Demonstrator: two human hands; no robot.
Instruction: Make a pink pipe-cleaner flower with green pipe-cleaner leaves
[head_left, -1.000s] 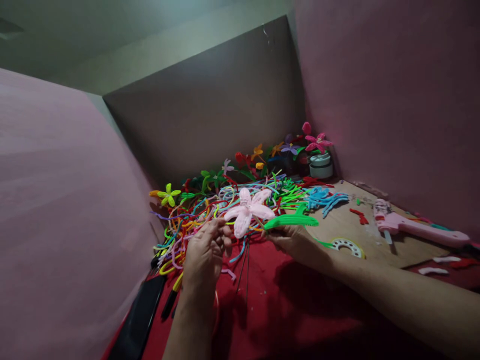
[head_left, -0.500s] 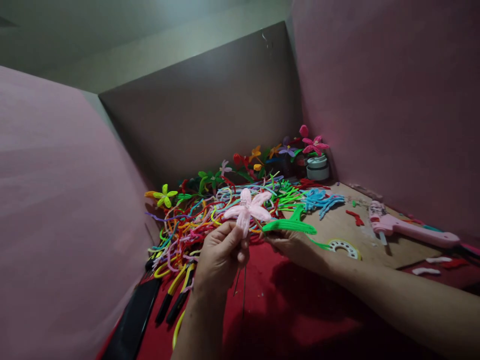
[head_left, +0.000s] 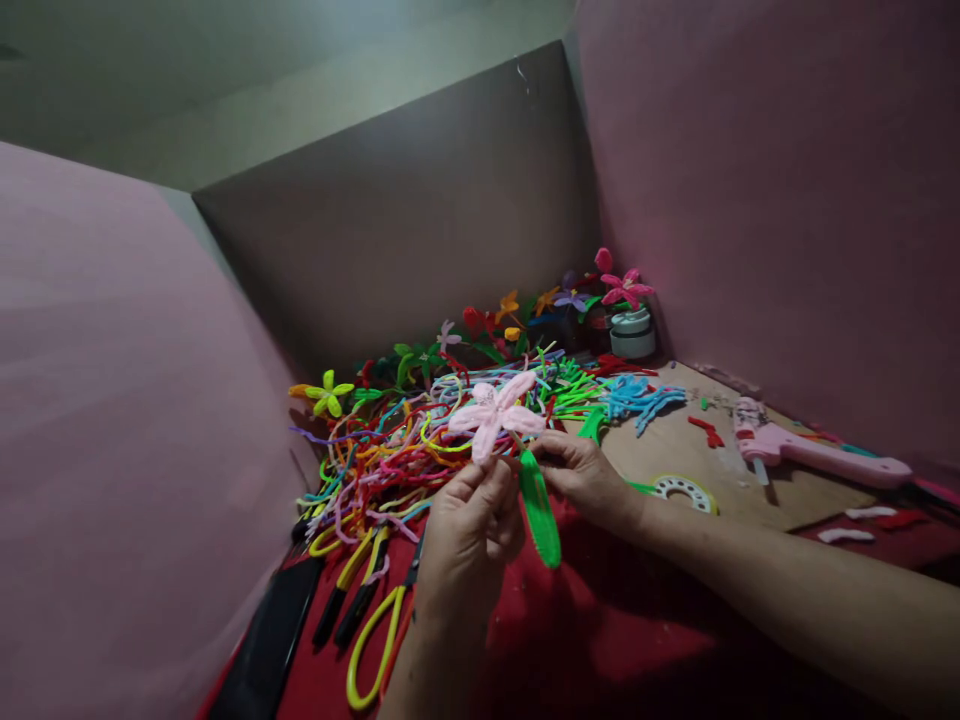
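Observation:
A pale pink pipe-cleaner flower (head_left: 496, 415) with several petals faces up above my hands. My left hand (head_left: 480, 510) is closed below it, fingers pinched at the flower's stem. My right hand (head_left: 589, 475) is pinched just to the right, at the upper end of a bright green leaf (head_left: 540, 510) that hangs down between the hands. A second green piece (head_left: 593, 424) shows behind my right fingers. The stem itself is mostly hidden by the fingers.
Behind lies a heap of coloured pipe cleaners (head_left: 375, 455), with finished flowers along the back. A pink glue gun (head_left: 825, 455) and a tape roll (head_left: 686, 494) sit at right. Yellow-handled scissors (head_left: 367, 650), pliers (head_left: 352, 580) and a black object (head_left: 262, 640) are at left.
The green leaf has swung from lying sideways to hanging down. My right hand has turned and risen slightly, and my left hand has shifted right, uncovering the scissors handle.

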